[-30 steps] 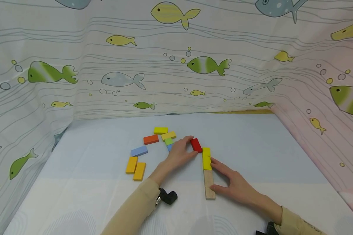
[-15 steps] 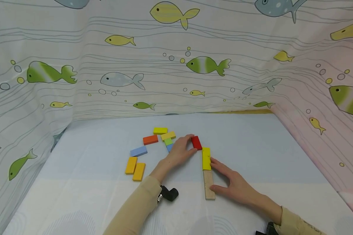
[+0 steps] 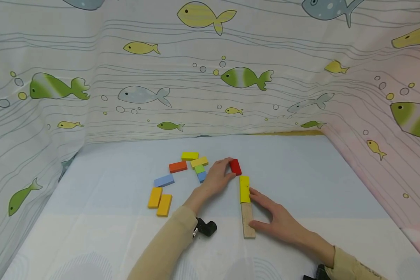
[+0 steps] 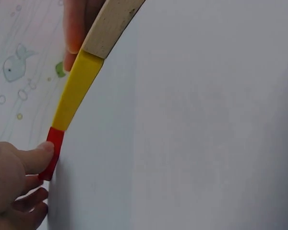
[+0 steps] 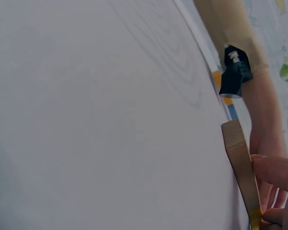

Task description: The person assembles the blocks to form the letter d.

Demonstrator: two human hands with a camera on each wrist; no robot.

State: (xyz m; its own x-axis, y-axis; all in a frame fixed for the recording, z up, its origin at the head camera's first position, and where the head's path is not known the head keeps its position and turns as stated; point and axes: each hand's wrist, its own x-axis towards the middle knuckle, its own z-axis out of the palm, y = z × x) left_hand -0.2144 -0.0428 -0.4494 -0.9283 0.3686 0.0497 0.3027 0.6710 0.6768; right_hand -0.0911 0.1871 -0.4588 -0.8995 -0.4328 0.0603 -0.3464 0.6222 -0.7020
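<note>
My left hand [image 3: 216, 177] pinches a red block [image 3: 235, 167] between thumb and fingers, just beyond the far end of a yellow block [image 3: 244, 189]. The yellow block stands in line, end to end, with a bare wooden block [image 3: 248, 220]. My right hand [image 3: 283, 221] touches the right side of this row, thumb on the wooden block and fingers at the yellow one. In the left wrist view the red block [image 4: 51, 153] appears at the tip of the yellow block [image 4: 78, 90]. The right wrist view shows the thumb against the wooden block [image 5: 242, 167].
Left of my left hand lie several loose blocks: an orange-red one [image 3: 178, 167], a blue one [image 3: 164, 180], two orange-yellow ones [image 3: 164, 205], and a small group with a green block [image 3: 199, 169]. A fish-patterned cloth [image 3: 196, 70] rises behind the table.
My left hand has moved slightly away from me and to the right with the red block, which is turned a little straighter. The right hand stays against the row.
</note>
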